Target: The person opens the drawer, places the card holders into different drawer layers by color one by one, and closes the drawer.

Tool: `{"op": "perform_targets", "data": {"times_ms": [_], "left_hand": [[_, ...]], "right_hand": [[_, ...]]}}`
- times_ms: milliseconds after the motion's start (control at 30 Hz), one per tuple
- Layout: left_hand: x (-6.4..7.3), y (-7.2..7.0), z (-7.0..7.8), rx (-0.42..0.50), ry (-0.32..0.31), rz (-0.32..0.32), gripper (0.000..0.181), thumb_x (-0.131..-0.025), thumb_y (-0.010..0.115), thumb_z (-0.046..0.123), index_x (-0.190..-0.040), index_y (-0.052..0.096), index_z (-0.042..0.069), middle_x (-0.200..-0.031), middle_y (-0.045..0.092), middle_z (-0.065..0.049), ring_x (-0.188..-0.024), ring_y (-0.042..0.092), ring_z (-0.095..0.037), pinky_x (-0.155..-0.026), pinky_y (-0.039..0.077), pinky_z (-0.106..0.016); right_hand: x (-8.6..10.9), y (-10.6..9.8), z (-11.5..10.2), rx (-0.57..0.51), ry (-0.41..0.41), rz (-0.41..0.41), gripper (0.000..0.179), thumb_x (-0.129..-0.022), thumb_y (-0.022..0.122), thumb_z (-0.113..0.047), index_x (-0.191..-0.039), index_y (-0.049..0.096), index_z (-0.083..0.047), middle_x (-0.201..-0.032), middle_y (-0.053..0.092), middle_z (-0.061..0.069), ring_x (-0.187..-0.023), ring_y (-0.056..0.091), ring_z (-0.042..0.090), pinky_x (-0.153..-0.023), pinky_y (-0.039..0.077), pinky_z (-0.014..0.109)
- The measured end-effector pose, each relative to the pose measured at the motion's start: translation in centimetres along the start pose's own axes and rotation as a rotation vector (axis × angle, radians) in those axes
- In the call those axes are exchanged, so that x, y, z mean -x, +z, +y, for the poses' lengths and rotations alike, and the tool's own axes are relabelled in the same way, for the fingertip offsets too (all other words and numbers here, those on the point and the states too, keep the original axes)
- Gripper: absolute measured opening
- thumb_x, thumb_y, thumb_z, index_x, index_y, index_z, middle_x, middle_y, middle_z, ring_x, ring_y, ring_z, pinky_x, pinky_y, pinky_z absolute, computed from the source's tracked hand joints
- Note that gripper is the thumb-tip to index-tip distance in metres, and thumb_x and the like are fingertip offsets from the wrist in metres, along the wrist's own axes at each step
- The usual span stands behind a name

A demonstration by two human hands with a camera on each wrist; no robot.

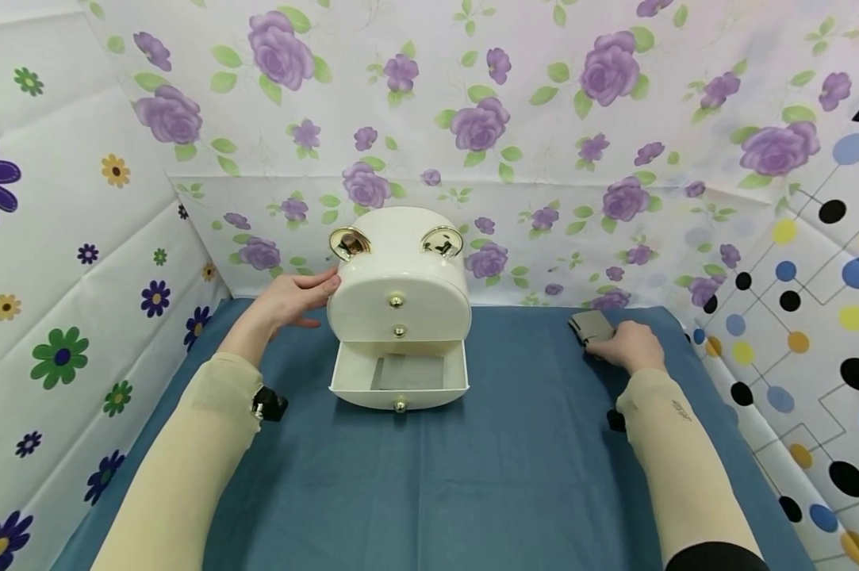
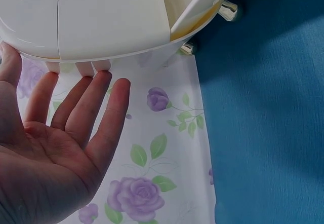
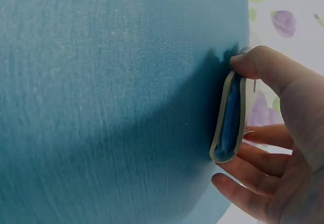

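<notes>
A cream-white drawer box (image 1: 399, 277) with gold knobs and two gold ear-like pieces on top stands near the back of the table. Its bottom drawer (image 1: 341, 373) is pulled out, and a flat grey rectangle (image 1: 409, 373) shows inside. My left hand (image 1: 291, 301) is at the box's left side, fingers extended and fingertips right at its edge; the left wrist view shows the palm (image 2: 55, 158) facing up. Far to the right, my right hand (image 1: 630, 346) pinches a small grey folded wallet (image 1: 592, 327) between thumb and fingers. Its blue inside (image 3: 231, 115) shows from the end.
Blue cloth (image 1: 515, 476) covers the table. Behind it hangs a white sheet with purple roses (image 1: 479, 127). Flower-print cloth (image 1: 65, 357) lines the left side, dotted cloth (image 1: 814, 317) the right.
</notes>
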State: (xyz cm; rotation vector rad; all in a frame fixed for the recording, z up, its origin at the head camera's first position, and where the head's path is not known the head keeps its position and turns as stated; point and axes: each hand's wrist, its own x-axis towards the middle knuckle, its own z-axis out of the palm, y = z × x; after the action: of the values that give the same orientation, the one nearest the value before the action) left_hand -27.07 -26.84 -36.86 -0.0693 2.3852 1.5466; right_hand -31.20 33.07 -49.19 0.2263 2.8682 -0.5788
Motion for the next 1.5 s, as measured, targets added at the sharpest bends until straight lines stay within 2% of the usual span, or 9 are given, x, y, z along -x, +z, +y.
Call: {"op": "perform_targets", "data": {"times_ms": [233, 500, 933, 1067, 1233, 1400, 1500], "left_hand": [[0.0, 0.0, 0.1, 0.015, 0.000, -0.006, 0.077, -0.099, 0.069, 0.062, -0.165, 0.042, 0.030, -0.173, 0.031, -0.013, -0.151, 0.045, -0.038, -0.109, 0.053, -0.059], [-0.1, -0.1, 0.0, 0.030, -0.002, -0.003, 0.073, -0.101, 0.069, 0.058, -0.164, 0.044, 0.031, -0.173, 0.031, -0.012, -0.150, 0.046, -0.038, -0.109, 0.052, -0.060], [-0.1, -0.2, 0.1, 0.003, 0.005, 0.008, 0.082, -0.095, 0.071, 0.067, -0.164, 0.044, 0.030, -0.172, 0.033, -0.012, -0.149, 0.048, -0.038, -0.106, 0.056, -0.057], [-0.1, 0.0, 0.1, 0.012, 0.002, -0.001, 0.080, -0.097, 0.071, 0.065, -0.164, 0.045, 0.030, -0.173, 0.032, -0.012, -0.149, 0.047, -0.038, -0.107, 0.055, -0.057], [0.0, -0.1, 0.1, 0.017, 0.002, -0.006, 0.080, -0.098, 0.070, 0.064, -0.164, 0.043, 0.029, -0.173, 0.031, -0.013, -0.150, 0.046, -0.038, -0.108, 0.054, -0.057], [-0.1, -0.2, -0.2, 0.013, -0.002, 0.001, 0.083, -0.095, 0.071, 0.067, -0.164, 0.045, 0.029, -0.172, 0.034, -0.012, -0.149, 0.048, -0.036, -0.107, 0.055, -0.057], [-0.1, -0.2, -0.3, 0.015, -0.001, -0.002, 0.084, -0.095, 0.072, 0.067, -0.164, 0.045, 0.028, -0.172, 0.034, -0.011, -0.148, 0.049, -0.036, -0.106, 0.055, -0.057]], "right_hand": [[0.4, -0.5, 0.3, -0.022, -0.056, -0.007, 0.084, -0.096, 0.074, -0.050, -0.148, 0.054, 0.013, -0.129, 0.061, 0.038, -0.099, 0.063, 0.044, -0.078, 0.056, 0.056], [1.0, -0.9, -0.3, -0.018, -0.110, 0.017, 0.088, -0.097, 0.074, -0.051, -0.157, 0.047, 0.007, -0.137, 0.059, 0.038, -0.106, 0.064, 0.046, -0.077, 0.056, 0.057], [2.3, -0.8, -1.7, -0.019, -0.216, 0.074, 0.087, -0.097, 0.075, -0.053, -0.163, 0.046, -0.005, -0.131, 0.066, 0.031, -0.095, 0.069, 0.038, -0.069, 0.056, 0.050], [3.1, -0.9, -2.3, -0.021, -0.264, 0.106, 0.083, -0.097, 0.076, -0.052, -0.163, 0.049, -0.009, -0.122, 0.070, 0.026, -0.082, 0.068, 0.031, -0.063, 0.054, 0.045], [4.4, -1.2, -3.6, -0.032, -0.316, 0.141, 0.079, -0.096, 0.078, -0.048, -0.162, 0.051, -0.014, -0.089, 0.073, 0.013, -0.053, 0.051, 0.022, -0.048, 0.037, 0.036], [5.5, -1.1, -4.7, -0.029, -0.367, 0.156, 0.075, -0.097, 0.078, -0.046, -0.162, 0.051, -0.018, -0.073, 0.066, 0.002, -0.046, 0.042, 0.019, -0.045, 0.032, 0.035], [6.1, -1.0, -5.3, -0.026, -0.393, 0.161, 0.075, -0.097, 0.079, -0.044, -0.163, 0.051, -0.020, -0.064, 0.062, 0.004, -0.044, 0.039, 0.018, -0.043, 0.031, 0.034]]}}
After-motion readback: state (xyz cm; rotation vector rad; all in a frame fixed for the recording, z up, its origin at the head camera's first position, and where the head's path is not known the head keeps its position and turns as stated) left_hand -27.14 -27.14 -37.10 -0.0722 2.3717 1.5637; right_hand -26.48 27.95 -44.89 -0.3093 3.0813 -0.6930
